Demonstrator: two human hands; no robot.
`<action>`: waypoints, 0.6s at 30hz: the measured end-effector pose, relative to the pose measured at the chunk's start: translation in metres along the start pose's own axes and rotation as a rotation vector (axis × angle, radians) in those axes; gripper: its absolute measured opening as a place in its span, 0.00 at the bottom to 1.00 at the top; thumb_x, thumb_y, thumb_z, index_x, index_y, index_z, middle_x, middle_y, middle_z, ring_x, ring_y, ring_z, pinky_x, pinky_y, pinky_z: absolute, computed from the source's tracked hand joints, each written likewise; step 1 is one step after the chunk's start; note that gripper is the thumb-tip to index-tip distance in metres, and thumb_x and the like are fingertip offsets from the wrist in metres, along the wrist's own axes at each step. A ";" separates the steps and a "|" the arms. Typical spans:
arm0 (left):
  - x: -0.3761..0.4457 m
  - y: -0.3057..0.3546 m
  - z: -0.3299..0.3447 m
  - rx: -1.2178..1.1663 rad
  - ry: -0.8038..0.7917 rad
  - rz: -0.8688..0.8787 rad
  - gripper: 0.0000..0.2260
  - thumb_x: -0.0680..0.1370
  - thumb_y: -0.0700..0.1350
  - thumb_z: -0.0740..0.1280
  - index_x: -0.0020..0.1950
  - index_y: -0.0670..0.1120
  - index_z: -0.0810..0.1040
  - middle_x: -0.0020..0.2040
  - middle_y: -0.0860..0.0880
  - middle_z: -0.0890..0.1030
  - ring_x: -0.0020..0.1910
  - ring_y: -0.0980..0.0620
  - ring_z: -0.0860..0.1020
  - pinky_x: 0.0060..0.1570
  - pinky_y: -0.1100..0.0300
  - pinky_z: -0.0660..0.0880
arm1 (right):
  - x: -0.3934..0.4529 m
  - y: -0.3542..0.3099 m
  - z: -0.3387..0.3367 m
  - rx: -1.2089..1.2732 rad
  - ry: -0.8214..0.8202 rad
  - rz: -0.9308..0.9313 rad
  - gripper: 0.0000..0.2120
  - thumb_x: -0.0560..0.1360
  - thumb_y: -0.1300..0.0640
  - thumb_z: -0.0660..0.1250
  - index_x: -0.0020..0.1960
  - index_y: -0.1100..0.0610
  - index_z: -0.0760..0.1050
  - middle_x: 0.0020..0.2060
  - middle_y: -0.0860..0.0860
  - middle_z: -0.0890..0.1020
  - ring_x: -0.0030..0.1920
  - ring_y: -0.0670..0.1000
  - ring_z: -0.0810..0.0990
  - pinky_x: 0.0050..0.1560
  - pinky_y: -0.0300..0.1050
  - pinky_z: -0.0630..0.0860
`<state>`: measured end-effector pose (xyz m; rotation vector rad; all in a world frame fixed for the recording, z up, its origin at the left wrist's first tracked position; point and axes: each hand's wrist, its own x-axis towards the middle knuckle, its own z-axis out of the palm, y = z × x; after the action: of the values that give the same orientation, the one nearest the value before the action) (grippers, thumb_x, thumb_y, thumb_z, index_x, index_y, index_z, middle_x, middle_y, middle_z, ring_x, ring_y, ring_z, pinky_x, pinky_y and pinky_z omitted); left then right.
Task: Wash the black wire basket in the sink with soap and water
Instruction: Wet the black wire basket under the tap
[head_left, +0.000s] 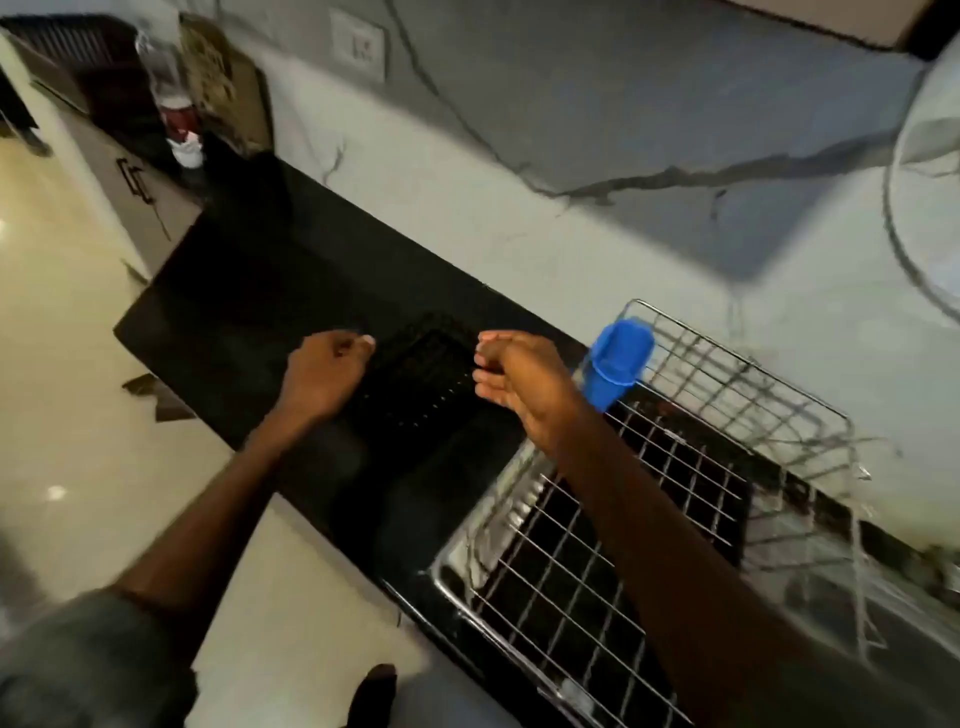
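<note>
The black wire basket (423, 364) sits on the dark counter (249, 291), between the two hands. It is a small rectangular thing of fine black mesh, its grid showing as rows of tiny pale glints against the black surface, so its edges are hard to trace. It lies just left of a large chrome dish rack (613, 525) that stands on the same counter.

The left hand (324, 371) is at the basket's left edge, fingers curled with the thumb forward; its grip seems to be on the rim, though the blur and darkness leave this uncertain. The right hand (519, 387) is at the basket's right edge, fingers bent and bunched toward it; whether they actually pinch the wire I cannot tell.

A blue cup (618, 364) hangs on the rack's near-left corner, just beside the right hand. Behind the counter runs a pale marbled wall (519, 156) with a socket (358, 44). At the counter's far left end stands a clear bottle (174, 98).
</note>
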<state>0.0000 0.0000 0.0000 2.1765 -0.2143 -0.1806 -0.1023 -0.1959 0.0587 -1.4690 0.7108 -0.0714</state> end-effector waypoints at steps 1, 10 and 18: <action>0.014 -0.006 -0.001 0.015 -0.018 -0.018 0.15 0.84 0.53 0.65 0.59 0.45 0.86 0.52 0.41 0.86 0.56 0.40 0.84 0.59 0.49 0.79 | 0.015 -0.001 0.017 -0.008 -0.018 0.092 0.09 0.79 0.60 0.68 0.59 0.58 0.77 0.50 0.58 0.77 0.50 0.58 0.79 0.52 0.52 0.81; 0.113 -0.048 0.039 0.101 -0.277 -0.196 0.15 0.80 0.56 0.70 0.48 0.44 0.82 0.50 0.43 0.85 0.49 0.45 0.83 0.50 0.54 0.79 | 0.077 0.003 0.076 0.059 0.069 0.555 0.14 0.81 0.63 0.65 0.65 0.57 0.68 0.54 0.53 0.74 0.53 0.51 0.76 0.46 0.38 0.81; 0.139 -0.079 0.064 -0.141 -0.472 -0.379 0.10 0.78 0.54 0.74 0.53 0.51 0.80 0.52 0.48 0.84 0.52 0.48 0.84 0.58 0.49 0.81 | 0.119 0.044 0.091 0.049 0.158 0.771 0.31 0.76 0.58 0.70 0.76 0.58 0.63 0.68 0.60 0.68 0.66 0.63 0.72 0.63 0.64 0.71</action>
<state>0.1285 -0.0363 -0.1079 1.9870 -0.0465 -0.8997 0.0198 -0.1652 -0.0337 -1.0678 1.3509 0.3878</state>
